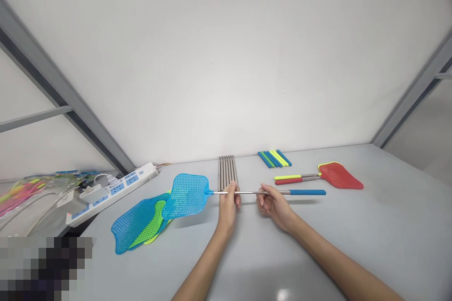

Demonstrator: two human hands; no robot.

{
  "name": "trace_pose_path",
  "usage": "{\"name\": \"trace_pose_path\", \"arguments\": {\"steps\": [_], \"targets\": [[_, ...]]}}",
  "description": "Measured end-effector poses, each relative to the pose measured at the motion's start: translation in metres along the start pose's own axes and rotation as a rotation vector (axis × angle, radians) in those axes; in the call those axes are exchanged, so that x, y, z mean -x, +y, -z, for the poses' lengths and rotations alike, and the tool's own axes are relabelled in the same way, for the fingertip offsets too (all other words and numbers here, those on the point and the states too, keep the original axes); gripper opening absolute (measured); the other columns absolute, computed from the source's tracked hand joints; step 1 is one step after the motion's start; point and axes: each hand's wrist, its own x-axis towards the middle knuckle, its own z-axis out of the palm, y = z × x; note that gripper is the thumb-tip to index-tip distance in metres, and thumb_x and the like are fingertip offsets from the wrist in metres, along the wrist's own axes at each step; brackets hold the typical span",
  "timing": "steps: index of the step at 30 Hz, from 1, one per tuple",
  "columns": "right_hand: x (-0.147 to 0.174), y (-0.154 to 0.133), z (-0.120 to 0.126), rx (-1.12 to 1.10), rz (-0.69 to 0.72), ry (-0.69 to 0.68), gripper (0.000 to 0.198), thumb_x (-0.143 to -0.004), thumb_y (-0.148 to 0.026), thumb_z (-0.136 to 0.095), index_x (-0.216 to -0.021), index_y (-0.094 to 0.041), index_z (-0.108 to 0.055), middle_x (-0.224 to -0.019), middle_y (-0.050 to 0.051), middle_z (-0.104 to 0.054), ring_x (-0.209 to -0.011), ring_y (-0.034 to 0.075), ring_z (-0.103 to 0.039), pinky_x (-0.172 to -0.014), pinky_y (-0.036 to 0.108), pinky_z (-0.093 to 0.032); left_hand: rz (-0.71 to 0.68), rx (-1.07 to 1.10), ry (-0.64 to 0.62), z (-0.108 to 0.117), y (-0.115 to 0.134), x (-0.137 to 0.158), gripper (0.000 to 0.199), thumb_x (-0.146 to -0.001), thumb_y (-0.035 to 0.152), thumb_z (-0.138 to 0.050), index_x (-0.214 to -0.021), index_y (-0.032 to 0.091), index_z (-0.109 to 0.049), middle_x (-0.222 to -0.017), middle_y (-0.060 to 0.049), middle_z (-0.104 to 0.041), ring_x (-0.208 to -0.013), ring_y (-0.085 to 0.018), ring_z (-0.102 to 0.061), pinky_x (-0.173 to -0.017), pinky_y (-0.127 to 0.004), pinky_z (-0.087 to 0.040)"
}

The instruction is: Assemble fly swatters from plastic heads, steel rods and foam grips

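A blue fly swatter (189, 196) is held level above the table, its mesh head to the left and its blue grip to the right. My left hand (229, 202) is closed round the metal rod near the head. Further along the same rod, my right hand (273, 203) pinches it just short of the grip. Below and left lie several loose swatter heads (132, 225) in blue, green and yellow, overlapping. Behind my left hand stands a row of metal rods (226, 169). Several coloured handle grips (274, 159) lie at the back, right of the rods.
Two assembled swatters, the upper one red (341, 176), lie on the right of the grey table (388, 225). A white power strip (116, 190) with plugs runs along the left edge. Beyond it are colourful bagged items (28, 193). A white wall (247, 56) closes the back.
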Motion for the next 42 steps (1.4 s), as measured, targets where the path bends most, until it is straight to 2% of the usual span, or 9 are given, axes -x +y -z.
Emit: {"name": "trace_pose_path", "arguments": {"steps": [6,11,15,18,21,25,30,42], "targets": [[0.002,0.007,-0.005,0.040,-0.008,-0.073,0.047,-0.077,-0.045,-0.035,-0.044,-0.014,-0.046,-0.034,-0.003,-0.034,-0.034,0.008,-0.034,-0.038,0.022,-0.016,0.072,-0.050,-0.239,-0.010,-0.009,0.010,0.043,-0.074,0.041,-0.045,-0.040,0.015,-0.041,-0.034,0.005,-0.035,-0.036,-0.007,-0.034,-0.042,-0.020,-0.026],[0.001,0.011,-0.005,0.005,-0.046,-0.094,0.047,-0.076,-0.048,-0.036,-0.042,-0.015,-0.040,-0.036,-0.002,-0.037,-0.034,0.007,-0.032,-0.038,0.022,-0.013,0.149,-0.019,-0.336,-0.011,-0.010,0.009,0.043,-0.075,0.038,-0.040,-0.038,0.015,-0.041,-0.031,0.003,-0.036,-0.033,-0.007,-0.035,-0.040,-0.021,-0.027],[0.001,0.013,-0.004,-0.029,-0.090,-0.059,0.043,-0.075,-0.044,-0.039,-0.043,-0.016,-0.036,-0.040,-0.001,-0.041,-0.034,0.006,-0.030,-0.039,0.023,-0.011,0.199,0.020,-0.363,-0.011,-0.010,0.007,0.039,-0.072,0.038,-0.039,-0.041,0.015,-0.043,-0.035,0.001,-0.042,-0.033,-0.008,-0.037,-0.038,-0.021,-0.028],[0.001,0.012,-0.003,-0.044,-0.141,-0.034,0.041,-0.074,-0.039,-0.043,-0.042,-0.016,-0.033,-0.036,-0.005,-0.029,-0.034,0.005,-0.025,-0.040,0.023,-0.013,0.230,0.036,-0.350,-0.012,-0.011,0.007,0.036,-0.070,0.037,-0.040,-0.042,0.015,-0.043,-0.038,0.001,-0.044,-0.033,-0.008,-0.038,-0.038,-0.021,-0.028],[0.002,0.010,-0.003,-0.062,-0.221,-0.005,0.038,-0.072,-0.035,-0.045,-0.043,-0.017,-0.031,-0.039,-0.008,-0.020,-0.036,0.005,-0.020,-0.040,0.022,-0.015,0.258,0.049,-0.338,-0.011,-0.013,0.008,0.033,-0.069,0.035,-0.039,-0.043,0.015,-0.044,-0.036,0.001,-0.043,-0.034,-0.008,-0.038,-0.038,-0.021,-0.028],[0.001,0.009,-0.002,-0.062,-0.301,0.048,0.035,-0.071,-0.034,-0.046,-0.045,-0.018,-0.029,-0.040,-0.008,-0.019,-0.037,0.005,-0.017,-0.039,0.021,-0.015,0.292,0.082,-0.340,-0.010,-0.017,0.006,0.030,-0.068,0.032,-0.039,-0.044,0.015,-0.043,-0.036,0.002,-0.041,-0.034,-0.009,-0.038,-0.040,-0.021,-0.029],[0.000,0.010,-0.001,-0.100,-0.360,0.067,0.033,-0.070,-0.034,-0.046,-0.047,-0.018,-0.028,-0.041,-0.008,-0.018,-0.037,0.005,-0.016,-0.037,0.020,-0.016,0.319,0.156,-0.352,-0.009,-0.020,0.004,0.029,-0.068,0.030,-0.038,-0.043,0.018,-0.034,-0.033,0.004,-0.036,-0.034,-0.008,-0.034,-0.042,-0.023,-0.028],[-0.010,0.002,0.009,-0.127,-0.396,0.171,0.029,-0.068,-0.028,-0.046,-0.046,-0.018,-0.030,-0.039,-0.010,-0.016,-0.033,0.004,-0.014,-0.031,0.018,-0.013,0.408,0.346,-0.492,-0.016,-0.022,0.000,0.027,-0.076,0.029,-0.032,-0.051,0.018,-0.030,-0.042,0.005,-0.033,-0.043,-0.009,-0.036,-0.050,-0.024,-0.031]]}}
